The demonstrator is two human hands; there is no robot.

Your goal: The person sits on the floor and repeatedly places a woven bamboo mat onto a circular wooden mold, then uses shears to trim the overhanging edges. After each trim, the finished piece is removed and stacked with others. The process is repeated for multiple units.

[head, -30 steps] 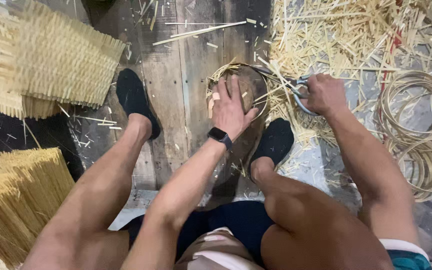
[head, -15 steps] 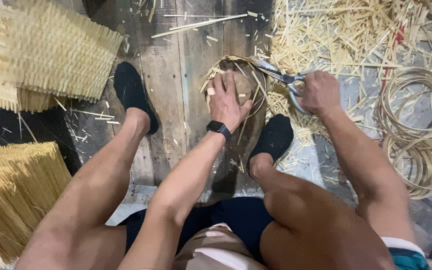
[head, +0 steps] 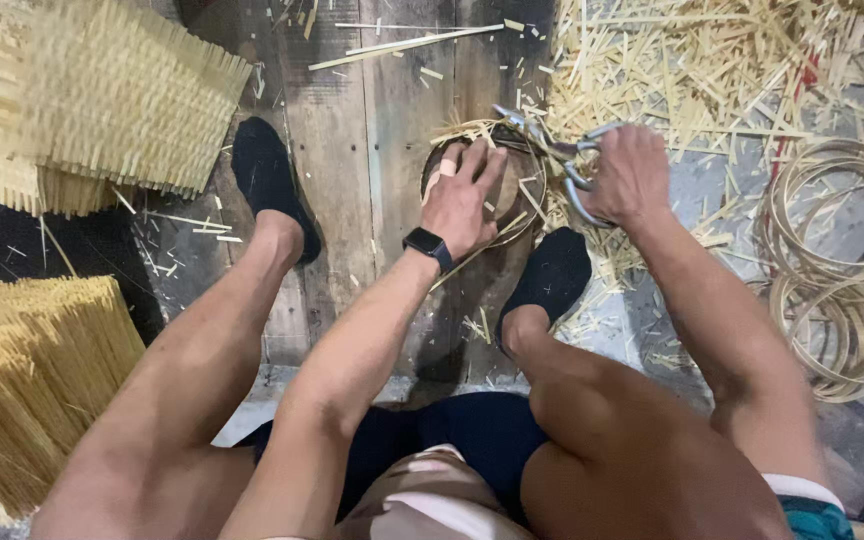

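My left hand (head: 464, 197), with a black watch on the wrist, presses flat on a small round woven bamboo piece (head: 527, 180) that lies on a dark wooden board (head: 382, 130) between my feet. My right hand (head: 630, 175) grips the handles of metal shears (head: 552, 150), whose blades reach over the far rim of the round piece. Loose strip ends stick out around that rim. My feet in black socks rest on either side of it.
A heap of cut bamboo slivers (head: 712, 70) covers the floor at the upper right. Coiled bamboo hoops (head: 842, 270) lie to the right. Woven bamboo mats (head: 82, 110) sit at the upper left, and a bundle of thin sticks (head: 22, 390) at the lower left.
The shears have shifted left and up along the rim of the round piece. My left hand has stayed pressed on it.
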